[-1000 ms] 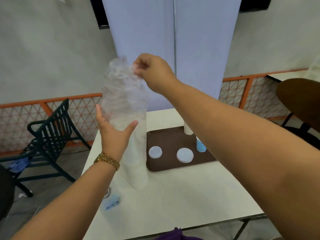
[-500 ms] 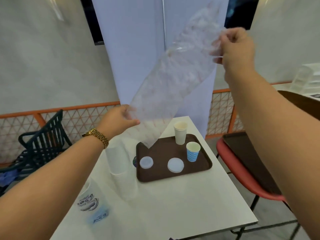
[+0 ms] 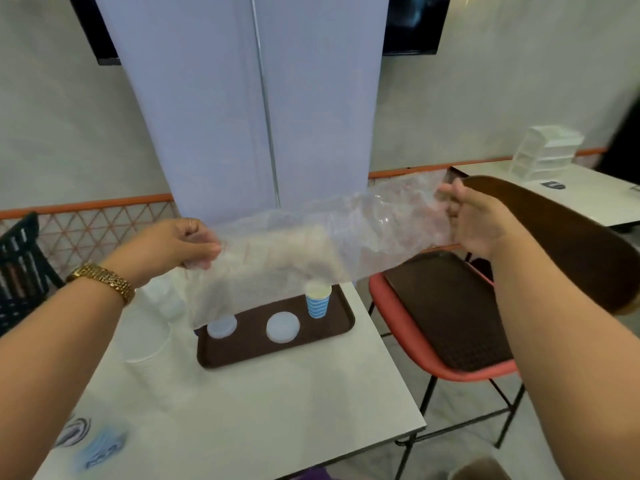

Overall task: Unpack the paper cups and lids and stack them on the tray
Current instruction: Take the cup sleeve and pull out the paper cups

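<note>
A long clear plastic sleeve (image 3: 322,244) stretches almost level above the table, empty as far as I can tell. My left hand (image 3: 180,242) pinches its left end and my right hand (image 3: 479,220) grips its right end. Below it lies a brown tray (image 3: 341,325) holding a blue striped paper cup (image 3: 317,303) and two white lids (image 3: 221,326) (image 3: 282,327). A second cup behind the blue one is blurred by the sleeve. A stack of white cups (image 3: 150,362) stands on the white table (image 3: 277,410) left of the tray.
A red chair (image 3: 433,362) right of the table carries another brown tray (image 3: 446,313). A packet with blue print (image 3: 100,448) lies at the table's near left corner. A dark chair (image 3: 17,268) stands far left, a second table (image 3: 571,195) with a white organizer at far right.
The sleeve has come off the white cup stack, which now stands bare on the table. My right hand swung the sleeve's top end up, then down to the right, so it now lies nearly level.
</note>
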Demonstrator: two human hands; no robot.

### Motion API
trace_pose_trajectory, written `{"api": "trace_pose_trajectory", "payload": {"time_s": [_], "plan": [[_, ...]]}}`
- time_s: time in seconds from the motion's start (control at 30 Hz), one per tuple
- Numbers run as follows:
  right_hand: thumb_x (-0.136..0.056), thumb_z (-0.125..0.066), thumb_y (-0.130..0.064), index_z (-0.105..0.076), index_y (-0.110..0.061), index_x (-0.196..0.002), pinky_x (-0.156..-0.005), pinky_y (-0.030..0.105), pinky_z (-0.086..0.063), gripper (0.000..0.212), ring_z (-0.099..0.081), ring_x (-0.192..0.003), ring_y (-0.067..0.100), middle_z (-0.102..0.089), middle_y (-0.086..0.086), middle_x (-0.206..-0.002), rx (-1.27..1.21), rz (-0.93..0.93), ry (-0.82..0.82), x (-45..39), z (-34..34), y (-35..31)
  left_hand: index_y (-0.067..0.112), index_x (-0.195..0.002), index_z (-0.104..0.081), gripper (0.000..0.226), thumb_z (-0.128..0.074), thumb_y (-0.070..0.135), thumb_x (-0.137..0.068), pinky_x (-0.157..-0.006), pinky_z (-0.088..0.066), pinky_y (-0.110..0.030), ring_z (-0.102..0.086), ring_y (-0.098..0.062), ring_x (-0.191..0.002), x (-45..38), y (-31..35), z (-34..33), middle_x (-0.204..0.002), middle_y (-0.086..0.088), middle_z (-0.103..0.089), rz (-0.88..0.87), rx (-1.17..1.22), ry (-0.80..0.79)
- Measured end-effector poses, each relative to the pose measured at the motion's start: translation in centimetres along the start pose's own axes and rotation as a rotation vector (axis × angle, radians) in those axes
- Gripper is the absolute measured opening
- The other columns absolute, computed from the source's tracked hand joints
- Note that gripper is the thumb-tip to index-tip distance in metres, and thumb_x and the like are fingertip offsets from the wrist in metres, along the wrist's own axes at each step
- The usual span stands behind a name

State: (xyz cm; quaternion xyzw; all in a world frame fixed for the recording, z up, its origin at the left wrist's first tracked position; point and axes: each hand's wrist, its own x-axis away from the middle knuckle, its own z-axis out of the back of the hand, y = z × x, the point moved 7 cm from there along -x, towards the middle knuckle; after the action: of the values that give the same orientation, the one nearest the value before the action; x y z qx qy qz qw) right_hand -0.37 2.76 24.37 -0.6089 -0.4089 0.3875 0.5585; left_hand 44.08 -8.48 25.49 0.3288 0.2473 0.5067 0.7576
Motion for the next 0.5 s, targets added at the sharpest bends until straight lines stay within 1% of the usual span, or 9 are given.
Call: {"api": "trace_pose_trajectory", "payload": {"time_s": [0.03,0.07,0.1,0.17,0.2,0.3,0.37,0.43,0.5], "plan": [[-0.081,-0.064,-0.062,-0.058,-0.01,-0.13,-0.096,0.05,-0.045,0.072,-0.06,-0.098,0.029,-0.059,0.011,-0.108,0.014,-0.037,-0.01,0.0,0.5,1.0,0.011,-0.092,-0.07,0.013,-0.075,0.018,-0.082,-0.074,-0.056,-0.024,-0.072,-0.018,-0.077,0.0,-0.1,-0.5,-0.084,-0.006,-0.075,0.006,-0.01,-0.017],[-0.079,-0.063,-0.067,-0.058,-0.01,-0.131,-0.1,0.053,-0.044,0.077,-0.059,-0.102,0.031,-0.059,0.012,-0.111,0.064,-0.06,-0.013,0.0,1.0,2.0,0.011,-0.091,-0.071,0.012,-0.075,0.017,-0.082,-0.073,-0.056,-0.023,-0.072,-0.018,-0.077,0.0,-0.2,-1.2,-0.085,-0.006,-0.075,0.011,-0.012,-0.034],[-0.082,-0.063,-0.063,-0.061,-0.013,-0.129,-0.102,0.054,-0.045,0.069,-0.061,-0.106,0.033,-0.063,0.012,-0.114,0.147,-0.07,-0.013,0.2,1.2,2.8,0.011,-0.09,-0.071,0.012,-0.076,0.016,-0.081,-0.071,-0.056,-0.022,-0.072,-0.019,-0.076,0.0,-0.3,-1.9,-0.084,-0.007,-0.075,0.015,-0.008,-0.044],[-0.093,-0.062,-0.038,-0.066,-0.013,-0.119,-0.099,0.051,-0.05,0.037,-0.064,-0.109,0.035,-0.069,0.014,-0.115,0.324,-0.096,-0.001,0.4,1.3,4.6,0.013,-0.086,-0.072,0.01,-0.079,0.017,-0.079,-0.074,-0.056,-0.027,-0.072,-0.023,-0.078,0.0,-0.9,-3.3,-0.083,-0.009,-0.075,0.031,0.016,-0.066],[-0.095,-0.061,-0.027,-0.067,-0.009,-0.115,-0.097,0.049,-0.051,0.028,-0.064,-0.109,0.037,-0.07,0.017,-0.114,0.354,-0.108,0.02,0.4,1.3,5.5,0.014,-0.083,-0.072,0.011,-0.081,0.017,-0.077,-0.076,-0.055,-0.031,-0.071,-0.024,-0.078,0.1,-1.3,-4.0,-0.083,-0.009,-0.075,0.044,0.038,-0.084],[-0.096,-0.061,-0.022,-0.07,-0.007,-0.101,-0.086,0.043,-0.056,0.019,-0.067,-0.102,0.038,-0.072,0.016,-0.1,0.32,-0.16,0.125,0.8,2.2,8.1,0.014,-0.083,-0.071,0.011,-0.08,0.012,-0.078,-0.077,-0.054,-0.035,-0.068,-0.023,-0.078,0.2,-4.6,-5.9,-0.083,-0.011,-0.073,0.148,0.088,-0.113],[-0.095,-0.063,-0.028,-0.069,-0.01,-0.108,-0.08,0.04,-0.054,0.023,-0.067,-0.095,0.033,-0.07,0.011,-0.101,0.318,-0.222,0.238,1.1,3.3,9.6,0.006,-0.086,-0.066,0.011,-0.076,0.007,-0.08,-0.07,-0.057,-0.029,-0.065,-0.023,-0.073,0.7,-7.4,-6.9,-0.082,-0.015,-0.07,0.239,0.108,-0.096],[-0.095,-0.063,-0.035,-0.066,-0.008,-0.117,-0.078,0.037,-0.048,0.035,-0.063,-0.094,0.027,-0.068,0.012,-0.109,0.426,-0.27,0.311,1.3,4.7,11.1,0.006,-0.079,-0.062,0.01,-0.07,0.008,-0.085,-0.062,-0.056,-0.021,-0.06,-0.02,-0.069,1.6,-10.0,-7.7,-0.079,-0.016,-0.064,0.329,0.182,-0.038],[-0.094,-0.063,-0.04,-0.065,-0.006,-0.12,-0.077,0.036,-0.044,0.043,-0.06,-0.093,0.029,-0.067,0.013,-0.106,0.514,-0.291,0.348,1.4,5.7,12.1,0.009,-0.075,-0.059,0.017,-0.063,0.015,-0.091,-0.068,-0.054,-0.027,-0.056,-0.018,-0.065,2.6,-12.6,-8.7,-0.077,-0.015,-0.058,0.438,0.35,0.068]]}}
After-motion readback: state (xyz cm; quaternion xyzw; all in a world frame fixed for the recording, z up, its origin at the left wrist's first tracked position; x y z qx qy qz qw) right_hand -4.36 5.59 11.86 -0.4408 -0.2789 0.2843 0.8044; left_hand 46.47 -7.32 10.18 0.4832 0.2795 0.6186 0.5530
